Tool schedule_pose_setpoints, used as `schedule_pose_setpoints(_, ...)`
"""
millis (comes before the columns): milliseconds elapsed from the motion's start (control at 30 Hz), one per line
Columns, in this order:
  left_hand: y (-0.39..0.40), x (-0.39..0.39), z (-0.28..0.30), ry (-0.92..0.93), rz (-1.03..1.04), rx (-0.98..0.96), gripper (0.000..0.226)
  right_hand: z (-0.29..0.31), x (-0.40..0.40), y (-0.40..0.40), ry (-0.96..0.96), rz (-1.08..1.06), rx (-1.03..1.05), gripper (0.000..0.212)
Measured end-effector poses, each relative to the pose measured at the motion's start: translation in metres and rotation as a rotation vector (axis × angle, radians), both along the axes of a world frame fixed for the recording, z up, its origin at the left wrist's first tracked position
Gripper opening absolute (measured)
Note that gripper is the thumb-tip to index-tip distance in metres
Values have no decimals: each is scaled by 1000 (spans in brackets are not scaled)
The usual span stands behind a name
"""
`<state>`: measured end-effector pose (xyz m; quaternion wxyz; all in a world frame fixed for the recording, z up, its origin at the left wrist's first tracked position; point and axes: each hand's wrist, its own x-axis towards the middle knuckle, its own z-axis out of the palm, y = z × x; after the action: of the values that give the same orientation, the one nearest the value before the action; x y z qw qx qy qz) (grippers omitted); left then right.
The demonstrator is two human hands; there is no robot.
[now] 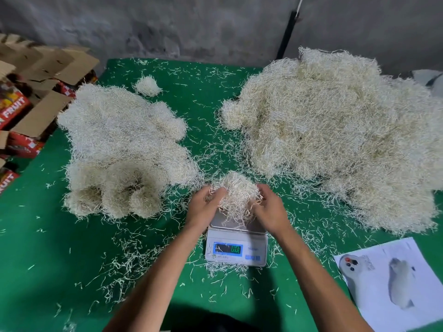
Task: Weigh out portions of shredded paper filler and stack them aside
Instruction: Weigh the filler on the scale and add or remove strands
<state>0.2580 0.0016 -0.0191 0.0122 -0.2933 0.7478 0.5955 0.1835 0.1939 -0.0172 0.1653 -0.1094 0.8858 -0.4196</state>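
Both hands' grip [236, 207] around wad [239, 190]

Packing workshop: bare concrete wall [167, 25], green-covered table [36, 248], fruit cartons [21, 109], filler heaps [335, 130], scale [236, 248].

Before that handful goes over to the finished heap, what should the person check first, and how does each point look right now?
1. Both hands hold the clump of shredded paper: ok, left hand and right hand grip its sides.
2. Clump is over the scale: ok.
3. Clump rests fully on the scale's plate: cannot tell.
4. Display lit: ok; digits too blurred to read.
5. Room on the heap of portions at left: ok.
6. Supply heap at right still has paper: ok.
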Motion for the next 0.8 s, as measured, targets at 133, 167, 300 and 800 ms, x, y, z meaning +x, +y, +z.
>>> schedule_pose_setpoints(133,-11,8,-22,-7,-1,-130,6,-18,15,22,-38,19,99,57)
schedule_pose_setpoints(167,-14,11,-27,-11,11,-167,5,-19,19,30,-30,-15,45,58)
schedule_pose_setpoints(300,-24,24,-37,13,30,-245,19,-21,35,54,-101,-212,-244,45)
schedule_pose_setpoints(800,-30,110,-74,16,-30,461,61,-84,109,86,-188,-630,-506,39)
